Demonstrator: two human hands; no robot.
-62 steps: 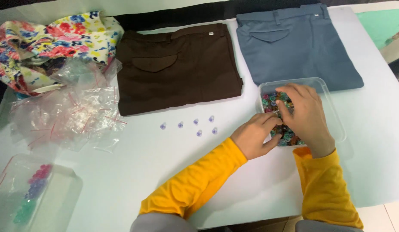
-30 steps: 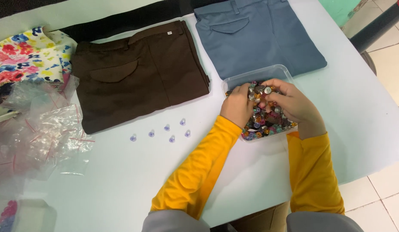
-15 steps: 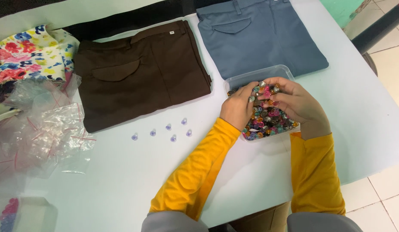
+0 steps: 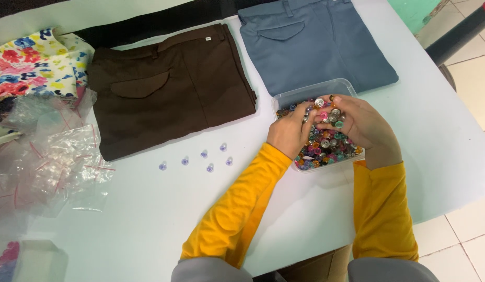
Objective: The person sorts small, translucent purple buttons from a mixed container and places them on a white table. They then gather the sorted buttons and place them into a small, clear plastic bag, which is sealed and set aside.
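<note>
Both hands are working over a clear plastic tray (image 4: 339, 86) lying on the white table (image 4: 148, 219), right of centre, just near the folded grey-blue trousers (image 4: 315, 44). The tray is holding a heap of small coloured snap buttons (image 4: 326, 149). The left hand (image 4: 289, 133) is curling its fingers among them, while the right hand (image 4: 360, 122) is pinching a few at its fingertips (exactly how many is unclear). Six loose pale buttons (image 4: 203, 156) are lying to the left, near the folded brown trousers (image 4: 169, 86). Crumpled clear bags (image 4: 49, 162) and floral cloth (image 4: 36, 62) are sitting far left.
</note>
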